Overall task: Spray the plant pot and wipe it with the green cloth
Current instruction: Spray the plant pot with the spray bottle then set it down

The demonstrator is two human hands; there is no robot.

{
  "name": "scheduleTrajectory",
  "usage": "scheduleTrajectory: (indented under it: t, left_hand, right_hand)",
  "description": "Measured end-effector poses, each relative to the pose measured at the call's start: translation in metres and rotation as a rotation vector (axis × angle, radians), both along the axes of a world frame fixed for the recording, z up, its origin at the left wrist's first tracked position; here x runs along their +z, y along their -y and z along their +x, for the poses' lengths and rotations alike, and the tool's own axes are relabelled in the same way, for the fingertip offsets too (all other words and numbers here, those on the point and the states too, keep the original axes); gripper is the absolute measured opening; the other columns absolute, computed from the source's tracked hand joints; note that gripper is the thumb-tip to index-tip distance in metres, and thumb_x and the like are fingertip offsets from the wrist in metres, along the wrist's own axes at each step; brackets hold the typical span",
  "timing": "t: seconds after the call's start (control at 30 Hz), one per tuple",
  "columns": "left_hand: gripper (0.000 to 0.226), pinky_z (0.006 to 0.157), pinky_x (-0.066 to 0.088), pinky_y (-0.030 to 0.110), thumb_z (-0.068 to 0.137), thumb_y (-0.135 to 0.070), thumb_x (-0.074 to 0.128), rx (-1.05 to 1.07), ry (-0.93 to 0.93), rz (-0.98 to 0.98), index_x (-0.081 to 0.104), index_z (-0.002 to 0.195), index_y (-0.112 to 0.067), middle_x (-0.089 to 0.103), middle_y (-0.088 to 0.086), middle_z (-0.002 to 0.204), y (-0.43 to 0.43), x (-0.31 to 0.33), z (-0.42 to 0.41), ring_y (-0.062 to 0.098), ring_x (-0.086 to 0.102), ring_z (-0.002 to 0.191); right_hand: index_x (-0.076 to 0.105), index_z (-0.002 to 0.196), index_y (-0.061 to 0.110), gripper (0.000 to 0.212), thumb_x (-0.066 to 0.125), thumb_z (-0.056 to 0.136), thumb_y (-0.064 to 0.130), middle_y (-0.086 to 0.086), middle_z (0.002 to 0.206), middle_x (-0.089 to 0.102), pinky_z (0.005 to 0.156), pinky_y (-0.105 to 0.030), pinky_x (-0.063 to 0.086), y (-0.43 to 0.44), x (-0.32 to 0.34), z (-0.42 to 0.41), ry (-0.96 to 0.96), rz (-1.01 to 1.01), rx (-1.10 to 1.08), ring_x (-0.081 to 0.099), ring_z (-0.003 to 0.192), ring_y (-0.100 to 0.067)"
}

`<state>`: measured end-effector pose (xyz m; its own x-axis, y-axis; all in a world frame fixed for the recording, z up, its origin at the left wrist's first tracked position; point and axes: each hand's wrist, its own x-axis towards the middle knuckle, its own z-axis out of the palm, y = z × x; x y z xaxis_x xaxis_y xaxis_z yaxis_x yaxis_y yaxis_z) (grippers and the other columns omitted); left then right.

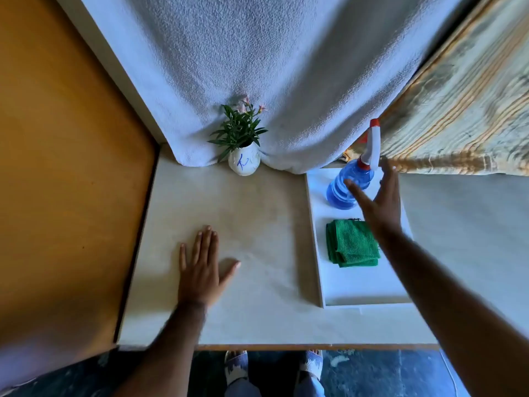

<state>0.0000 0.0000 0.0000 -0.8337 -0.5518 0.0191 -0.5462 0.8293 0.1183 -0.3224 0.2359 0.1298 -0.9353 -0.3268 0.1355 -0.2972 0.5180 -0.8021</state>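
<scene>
A small white plant pot (244, 164) with blue marks and a green flowering plant stands at the back of the table, against the hanging white towel. A blue spray bottle (347, 184) with a white and red nozzle stands at the far end of a white tray (357, 293). A folded green cloth (350, 243) lies in the tray's middle. My right hand (379, 200) hovers open just in front of the bottle, fingers spread, partly covering the cloth's right edge. My left hand (201, 265) lies flat and open on the table, well in front of the pot.
The beige table (257, 224) ends at a front edge (286, 346) near my feet. A wooden panel (65, 167) stands along the left. A white towel (257, 67) hangs behind, and a striped curtain (463, 110) at the back right.
</scene>
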Motion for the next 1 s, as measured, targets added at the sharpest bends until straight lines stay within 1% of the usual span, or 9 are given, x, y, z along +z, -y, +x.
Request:
scheduleTrajectory:
  t: [0.13, 0.2, 0.3, 0.37, 0.5, 0.63, 0.73, 0.83, 1.0]
  left_hand:
    - [0.095, 0.127, 0.026, 0.064, 0.095, -0.074, 0.040, 0.019, -0.007, -0.014, 0.030, 0.163, -0.008, 0.033, 0.012, 0.172, -0.001, 0.003, 0.001, 0.030, 0.035, 0.158]
    - [0.096, 0.128, 0.026, 0.064, 0.095, -0.075, 0.039, 0.021, -0.007, 0.006, 0.029, 0.164, -0.008, 0.032, 0.012, 0.172, -0.002, 0.004, -0.001, 0.029, 0.033, 0.158]
    - [0.096, 0.127, 0.029, 0.064, 0.095, -0.075, 0.039, 0.023, -0.023, -0.013, 0.030, 0.163, -0.009, 0.032, 0.011, 0.172, -0.001, 0.002, -0.001, 0.028, 0.032, 0.159]
    - [0.096, 0.127, 0.029, 0.064, 0.095, -0.076, 0.036, 0.028, -0.021, -0.007, 0.030, 0.164, -0.009, 0.032, 0.010, 0.172, -0.001, 0.001, -0.001, 0.027, 0.031, 0.159]
    - [0.096, 0.127, 0.027, 0.063, 0.097, -0.078, 0.032, 0.029, -0.035, -0.011, 0.027, 0.165, -0.011, 0.030, 0.008, 0.173, 0.000, -0.003, 0.001, 0.026, 0.029, 0.160]
    - [0.095, 0.126, 0.030, 0.064, 0.097, -0.077, 0.036, 0.031, -0.070, -0.017, 0.028, 0.164, -0.011, 0.032, 0.009, 0.173, 0.001, -0.006, 0.001, 0.026, 0.031, 0.159]
    - [0.095, 0.126, 0.030, 0.063, 0.096, -0.078, 0.037, 0.033, -0.077, -0.017, 0.028, 0.165, -0.012, 0.032, 0.008, 0.173, 0.001, -0.007, 0.002, 0.025, 0.031, 0.159]
    - [0.094, 0.125, 0.032, 0.063, 0.096, -0.077, 0.039, 0.034, -0.083, -0.015, 0.031, 0.164, -0.012, 0.033, 0.007, 0.172, 0.001, -0.007, 0.002, 0.025, 0.033, 0.159]
    - [0.091, 0.126, 0.031, 0.063, 0.096, -0.074, 0.041, 0.032, -0.078, -0.012, 0.034, 0.163, -0.013, 0.032, 0.006, 0.173, 0.002, -0.007, 0.003, 0.025, 0.034, 0.158]
  right_hand:
    - [0.051, 0.140, 0.031, 0.075, 0.088, 0.076, 0.046, 0.008, 0.114, 0.066, 0.086, -0.017, 0.053, 0.027, 0.020, -0.043, 0.011, -0.121, 0.078, 0.063, 0.099, 0.002]
    - [0.056, 0.134, 0.030, 0.062, 0.086, 0.080, 0.030, 0.006, 0.109, 0.072, 0.082, -0.021, 0.056, 0.036, 0.014, -0.049, 0.060, -0.150, 0.092, 0.068, 0.091, -0.002]
    - [0.068, 0.113, 0.012, 0.033, 0.077, 0.082, 0.019, -0.006, 0.099, 0.074, 0.072, -0.024, 0.054, 0.044, 0.002, -0.053, 0.117, -0.273, 0.049, 0.064, 0.077, -0.013]
    - [0.068, 0.114, 0.003, 0.033, 0.072, 0.082, 0.013, -0.003, 0.100, 0.074, 0.067, -0.020, 0.054, 0.049, 0.002, -0.052, 0.112, -0.345, 0.003, 0.062, 0.074, -0.018]
    - [0.067, 0.111, 0.004, 0.025, 0.069, 0.086, 0.008, 0.023, 0.090, 0.073, 0.071, -0.032, 0.056, 0.060, 0.018, -0.038, 0.110, -0.355, 0.014, 0.067, 0.070, -0.015]
    - [0.071, 0.102, 0.006, 0.019, 0.071, 0.085, 0.014, 0.011, 0.065, 0.073, 0.060, -0.017, 0.052, 0.082, 0.037, -0.010, 0.149, -0.393, 0.026, 0.067, 0.059, -0.005]
    - [0.074, 0.085, 0.016, 0.007, 0.073, 0.079, 0.012, 0.008, 0.057, 0.071, 0.054, -0.020, 0.051, 0.107, 0.034, 0.023, 0.346, -0.339, 0.109, 0.063, 0.051, -0.006]
    - [0.069, 0.079, 0.020, 0.015, 0.075, 0.083, 0.007, -0.008, 0.065, 0.073, 0.061, -0.032, 0.055, 0.136, 0.017, 0.060, 0.522, -0.160, 0.266, 0.066, 0.048, -0.016]
    - [0.071, 0.083, 0.022, 0.012, 0.074, 0.079, 0.033, 0.005, 0.051, 0.073, 0.062, -0.023, 0.048, 0.166, -0.008, 0.092, 0.531, 0.100, 0.298, 0.070, 0.056, -0.001]
